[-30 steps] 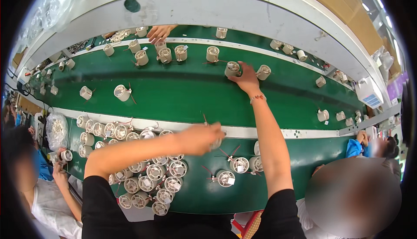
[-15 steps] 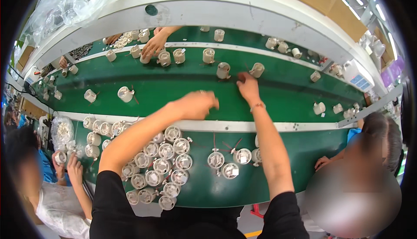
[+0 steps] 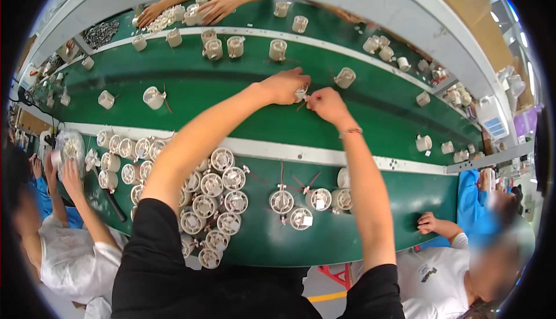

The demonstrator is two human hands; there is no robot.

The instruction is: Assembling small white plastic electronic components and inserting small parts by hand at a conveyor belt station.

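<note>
Over the green belt, my left hand is closed around a small white cylindrical housing, mostly covered by the fingers. Pressed against its right side, my right hand pinches at a small white piece near the red wire. The fingertips hide exactly what that piece is. Another white housing with a red wire stands on the belt just right of my hands. Behind them is one more housing.
Rows of white round housings crowd the green bench by my left arm; a few lie between my arms. A pale rail separates bench and belt. Co-workers sit left and right; a co-worker's hands work across the belt.
My left hand has moved up and right to the housing. My right hand has come down beside it, and the two now meet at that housing. The view has shifted slightly.
</note>
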